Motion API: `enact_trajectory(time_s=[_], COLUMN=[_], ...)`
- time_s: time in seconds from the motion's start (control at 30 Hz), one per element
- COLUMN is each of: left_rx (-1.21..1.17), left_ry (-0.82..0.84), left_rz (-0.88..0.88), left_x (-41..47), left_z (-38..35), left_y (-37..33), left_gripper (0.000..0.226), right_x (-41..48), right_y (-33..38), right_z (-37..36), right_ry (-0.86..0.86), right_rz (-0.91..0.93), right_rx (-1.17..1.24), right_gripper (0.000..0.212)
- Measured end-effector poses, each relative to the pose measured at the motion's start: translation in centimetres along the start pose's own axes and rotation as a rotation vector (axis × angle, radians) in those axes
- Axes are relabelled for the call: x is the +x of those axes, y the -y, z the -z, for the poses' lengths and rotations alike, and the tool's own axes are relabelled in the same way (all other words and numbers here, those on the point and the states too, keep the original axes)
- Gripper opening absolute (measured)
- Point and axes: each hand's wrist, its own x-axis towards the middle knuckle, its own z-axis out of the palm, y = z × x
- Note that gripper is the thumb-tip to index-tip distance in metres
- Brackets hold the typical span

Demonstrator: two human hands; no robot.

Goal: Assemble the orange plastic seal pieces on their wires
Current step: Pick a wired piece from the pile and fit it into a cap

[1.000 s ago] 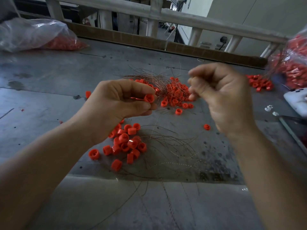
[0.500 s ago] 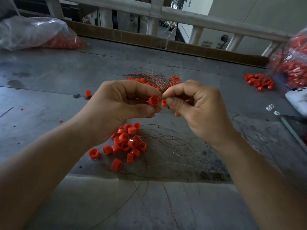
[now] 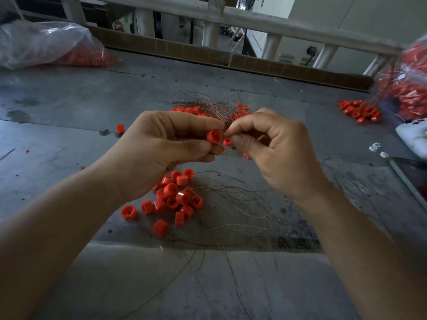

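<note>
- The left hand (image 3: pixel 161 153) is curled round one orange seal piece (image 3: pixel 214 136), which is pinched between thumb and forefinger above the bench (image 3: pixel 69 100).
- The right hand (image 3: pixel 277 153) is closed in a fine pinch, thumb against forefinger. A wire (image 3: pixel 213 175) is judged to be held there; its tip is too thin to confirm.
- Governing relation: the seal piece lies immediately left of the right fingertips, touching or almost so. Its open face is turned toward the camera. The right hand is nearer the wire and the left nearer the piece.
- Next move, as judged: the wire end is to be fed leftward into the piece.
- Counts:
  - One piece is held.
  - Roughly fifteen loose pieces (image 3: pixel 175 199) lie below the left hand, some of them hidden.
  - One stray piece (image 3: pixel 120 128) lies apart.
  - A tangle of loose wires (image 3: pixel 240 204) is spread beside the loose pieces; it cannot be counted.
- Farther out, a wired heap (image 3: pixel 203 107) and a right-hand cluster (image 3: pixel 359 110) are seen.
- Two plastic bags of orange parts are present, left (image 3: pixel 46 45) and right (image 3: pixel 409 84).
</note>
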Motion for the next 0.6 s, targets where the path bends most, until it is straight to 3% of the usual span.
enact_trajectory(time_s=[0.2, 0.5, 0.6], left_rx=[0.015, -0.092, 0.008], left_ry=[-0.006, 0.060, 0.119], left_rz=[-0.020, -0.091, -0.109], left_x=[-0.04, 0.00, -0.03], left_z=[0.08, 0.39, 0.77], left_y=[-0.01, 0.39, 0.64], left_gripper=[0.034, 0.027, 0.028], right_x=[-0.04, 0.02, -0.01], right_y=[0.24, 0.55, 0.56], right_z=[0.03, 0.50, 0.12], right_ry=[0.014, 0.052, 0.098], right_rz=[-0.026, -0.198, -0.259], right_rx=[0.012, 0.368, 0.447], right_gripper=[0.026, 0.026, 0.029])
